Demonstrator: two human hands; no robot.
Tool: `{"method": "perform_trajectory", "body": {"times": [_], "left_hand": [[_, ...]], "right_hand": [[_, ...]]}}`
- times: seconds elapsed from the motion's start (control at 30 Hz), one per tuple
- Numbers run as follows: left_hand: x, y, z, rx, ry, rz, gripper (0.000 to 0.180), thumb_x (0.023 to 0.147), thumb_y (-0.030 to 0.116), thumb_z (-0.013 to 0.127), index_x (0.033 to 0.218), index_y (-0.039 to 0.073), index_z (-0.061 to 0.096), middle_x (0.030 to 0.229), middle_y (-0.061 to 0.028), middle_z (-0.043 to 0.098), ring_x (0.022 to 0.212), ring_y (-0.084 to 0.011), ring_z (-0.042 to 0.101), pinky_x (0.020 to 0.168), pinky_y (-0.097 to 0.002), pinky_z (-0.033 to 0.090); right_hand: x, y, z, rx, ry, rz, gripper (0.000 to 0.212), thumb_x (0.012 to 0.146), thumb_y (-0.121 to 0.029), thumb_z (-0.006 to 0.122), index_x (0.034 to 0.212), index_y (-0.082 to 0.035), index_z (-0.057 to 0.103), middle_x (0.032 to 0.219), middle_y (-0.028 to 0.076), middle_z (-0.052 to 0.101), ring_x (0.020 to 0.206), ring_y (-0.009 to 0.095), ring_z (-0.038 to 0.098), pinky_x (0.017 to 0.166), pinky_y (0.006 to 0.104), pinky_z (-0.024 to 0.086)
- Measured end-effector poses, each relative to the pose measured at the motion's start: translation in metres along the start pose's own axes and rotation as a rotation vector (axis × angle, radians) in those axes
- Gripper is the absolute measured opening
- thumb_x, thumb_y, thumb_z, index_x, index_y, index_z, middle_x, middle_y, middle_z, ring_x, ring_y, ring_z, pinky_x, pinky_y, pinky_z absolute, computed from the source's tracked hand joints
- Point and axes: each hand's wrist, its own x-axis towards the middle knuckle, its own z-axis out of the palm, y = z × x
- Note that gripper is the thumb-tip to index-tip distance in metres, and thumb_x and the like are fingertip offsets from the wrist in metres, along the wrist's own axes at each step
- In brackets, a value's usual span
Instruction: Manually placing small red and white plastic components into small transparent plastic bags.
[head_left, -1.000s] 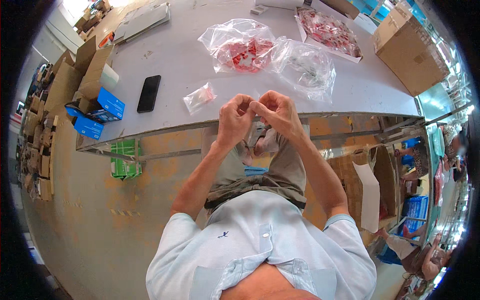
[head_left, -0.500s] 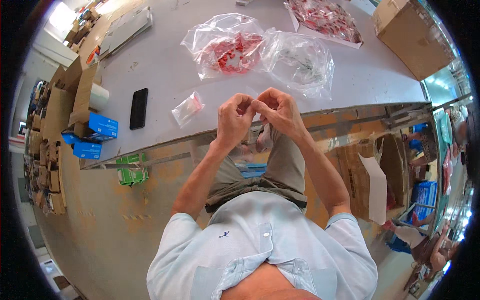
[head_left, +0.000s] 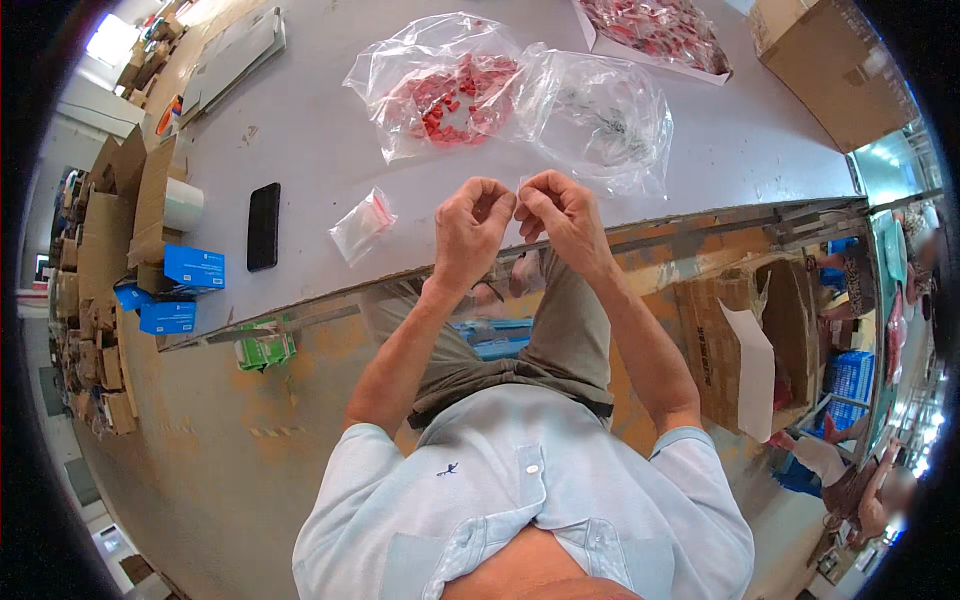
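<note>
My left hand [head_left: 474, 228] and my right hand [head_left: 562, 218] are held close together above the table's front edge, a small gap between their fingertips. Both are pinched closed. Something small and clear seems to show between the fingertips, too small to name. Beyond them lies an open clear plastic bag [head_left: 455, 105] of small red pieces. To its right, touching it, is another clear bag [head_left: 605, 130] with a few thin dark pieces inside. Left of my left hand sits a little zip bag [head_left: 362, 228] with a red strip at its mouth.
A black phone [head_left: 263, 227] lies left on the grey table [head_left: 320, 130]. Blue boxes [head_left: 193, 268] and an open carton [head_left: 150, 205] stand at the left edge. At the far right are a tray of red wrapped pieces [head_left: 660, 35] and a cardboard box [head_left: 840, 80]. Another carton [head_left: 720, 350] sits below right.
My hands have parted slightly at the fingertips, where they were touching before. The table and its things have shifted a little in the view as my head moved.
</note>
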Motion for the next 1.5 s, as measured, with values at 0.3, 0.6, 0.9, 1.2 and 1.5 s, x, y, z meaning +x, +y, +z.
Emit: {"method": "perform_trajectory", "body": {"times": [0.3,0.6,0.9,1.2,1.5], "left_hand": [[0.000,0.002,-0.002,0.096,-0.006,0.109,0.010,0.093,0.006,0.071,0.093,-0.004,0.069,0.079,-0.0083,0.073,0.073,-0.0112,0.070,0.066,-0.0267,0.055],[0.000,0.004,-0.007,0.033,-0.041,0.020,0.009,0.092,0.005,0.070,0.093,-0.004,0.071,0.080,-0.0091,0.074,0.072,-0.0130,0.071,0.067,-0.0280,0.056],[0.001,0.006,-0.008,0.131,-0.068,0.097,0.009,0.092,0.006,0.072,0.092,-0.002,0.072,0.075,-0.0038,0.072,0.068,-0.0063,0.065,0.061,-0.0241,0.051],[0.002,0.004,-0.003,0.255,-0.067,0.176,0.005,0.089,0.004,0.072,0.091,-0.001,0.073,0.077,-0.0083,0.072,0.067,-0.0108,0.067,0.061,-0.0276,0.053],[0.000,-0.015,0.010,0.449,0.046,0.401,0.012,0.086,0.003,0.073,0.094,0.001,0.064,0.082,-0.0100,0.066,0.068,-0.0219,0.066,0.062,-0.0354,0.053]], "right_hand": [[0.011,-0.006,-0.003,0.050,-0.124,0.190,0.022,0.102,-0.019,0.062,0.096,0.002,0.065,0.081,0.007,0.070,0.069,0.011,0.067,0.059,0.0258,0.058],[0.007,0.001,0.001,-0.154,-0.075,-0.019,0.020,0.103,-0.014,0.058,0.099,0.003,0.067,0.080,0.006,0.070,0.068,0.010,0.067,0.060,0.0266,0.058],[0.010,-0.002,-0.009,-0.047,-0.179,0.147,0.020,0.103,-0.014,0.056,0.095,0.001,0.065,0.077,0.005,0.068,0.065,0.009,0.063,0.056,0.0253,0.054],[0.012,0.000,-0.012,-0.239,-0.134,0.106,0.015,0.089,-0.010,0.058,0.088,0.003,0.065,0.073,0.004,0.066,0.066,0.008,0.060,0.057,0.0252,0.052],[0.013,0.014,-0.001,-0.332,0.102,-0.061,0.015,0.081,-0.011,0.066,0.076,0.002,0.064,0.062,0.000,0.055,0.062,0.005,0.049,0.053,0.0269,0.041]]}}
